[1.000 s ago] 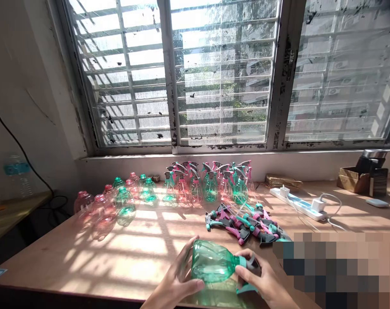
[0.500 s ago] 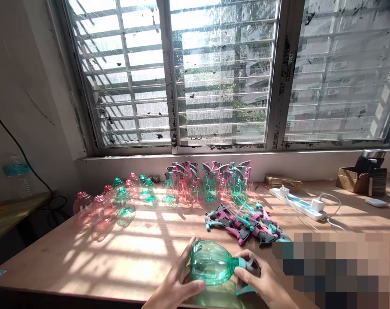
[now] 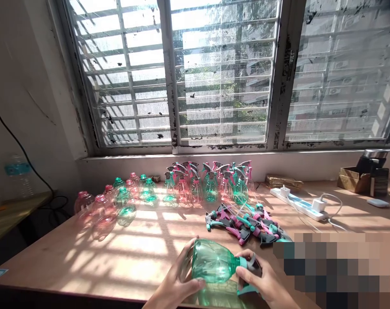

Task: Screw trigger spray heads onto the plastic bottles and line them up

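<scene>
A clear green spray bottle point(image 3: 213, 262) lies sideways between my hands above the table's front edge. My left hand point(image 3: 182, 274) is wrapped around its base, thumb below and fingers behind. At the neck, my right hand point(image 3: 259, 274) grips the teal and grey spray head point(image 3: 246, 262), with its trigger pointing down toward me. The head sits at the bottle's mouth; whether it is fully screwed on I cannot tell. Just beyond my right hand lies a pile of loose pink, teal and grey spray heads point(image 3: 246, 221).
Several headless pink and green bottles point(image 3: 124, 201) stand at the left of the table point(image 3: 117, 266). Several bottles with spray heads point(image 3: 210, 186) stand below the window. A power strip point(image 3: 297, 204) with plugs and cables and a cardboard box point(image 3: 352, 180) are at right.
The bottle has turned slightly in my hands and shifted a little to the right. Both hands keep their hold on the bottle and its head.
</scene>
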The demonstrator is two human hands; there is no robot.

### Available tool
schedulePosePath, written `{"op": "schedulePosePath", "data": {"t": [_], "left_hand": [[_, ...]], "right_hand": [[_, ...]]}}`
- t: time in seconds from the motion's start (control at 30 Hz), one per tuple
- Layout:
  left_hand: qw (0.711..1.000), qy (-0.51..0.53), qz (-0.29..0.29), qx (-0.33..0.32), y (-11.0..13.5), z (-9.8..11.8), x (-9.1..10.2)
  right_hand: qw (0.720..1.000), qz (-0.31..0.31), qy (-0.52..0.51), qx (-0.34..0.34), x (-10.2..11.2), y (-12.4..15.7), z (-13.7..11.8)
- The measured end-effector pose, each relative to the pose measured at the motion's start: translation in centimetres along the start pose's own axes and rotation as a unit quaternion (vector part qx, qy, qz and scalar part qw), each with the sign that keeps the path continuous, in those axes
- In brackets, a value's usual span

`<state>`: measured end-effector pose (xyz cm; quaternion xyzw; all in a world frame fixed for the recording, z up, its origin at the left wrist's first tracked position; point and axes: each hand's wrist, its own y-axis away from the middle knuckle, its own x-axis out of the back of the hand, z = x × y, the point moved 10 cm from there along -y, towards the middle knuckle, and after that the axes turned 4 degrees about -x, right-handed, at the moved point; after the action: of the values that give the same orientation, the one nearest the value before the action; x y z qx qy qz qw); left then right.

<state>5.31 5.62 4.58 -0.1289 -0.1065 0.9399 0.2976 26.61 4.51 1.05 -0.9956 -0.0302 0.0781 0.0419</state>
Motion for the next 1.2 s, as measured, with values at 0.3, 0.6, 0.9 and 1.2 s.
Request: {"op": "schedulePosePath", "data": {"t": [0.3, 0.6, 0.9, 1.2], "left_hand": [[0.999, -0.013, -0.033, 0.023, 0.22, -0.22, -0.82], [0.999, -0.008, -0.009, 0.039, 0.37, -0.32, -0.41], [0.999, 0.009, -0.011, 0.039, 0.2, -0.36, -0.82], [0.999, -0.013, -0.027, 0.022, 0.26, -0.16, -0.6]], "right_hand": [[0.999, 0.015, -0.03, -0.014, 0.14, 0.16, 0.06], [1.0, 0.017, 0.004, -0.012, 0.36, 0.0, 0.29], [1.0, 0.01, -0.001, -0.011, 0.29, 0.01, 0.49], [1.0, -0.002, -0.011, -0.012, 0.2, -0.04, 0.54]]}}
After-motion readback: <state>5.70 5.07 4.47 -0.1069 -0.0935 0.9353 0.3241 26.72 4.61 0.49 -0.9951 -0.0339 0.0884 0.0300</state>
